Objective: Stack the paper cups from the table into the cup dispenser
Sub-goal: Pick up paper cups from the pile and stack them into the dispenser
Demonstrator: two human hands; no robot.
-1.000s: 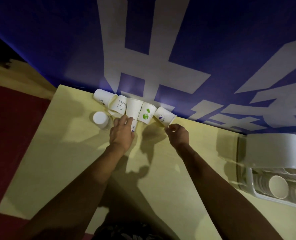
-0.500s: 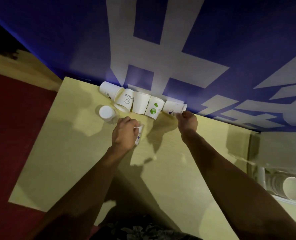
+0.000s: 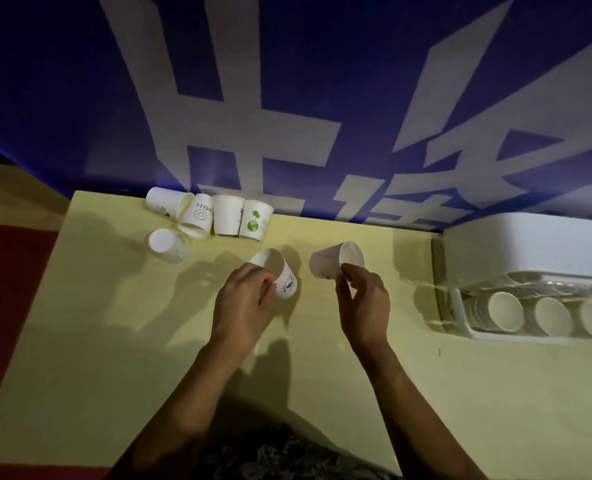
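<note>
White paper cups, one pinched in each hand: left [image 3: 244,299] holds cup [image 3: 277,271], right [image 3: 364,303] holds another [image 3: 336,259], mouths angled together, likely for nesting before the dispenser [image 3: 530,271].

A single wide-angle view looks from the person's head forward and steeply down onto the yellow table [image 3: 114,341], close enough that both forearms rise from the near edge. It faces the blue banner [image 3: 322,81] along the table's far side. The cup dispenser [image 3: 530,271] sits at the right margin, red floor [image 3: 3,271] at the left.
</note>
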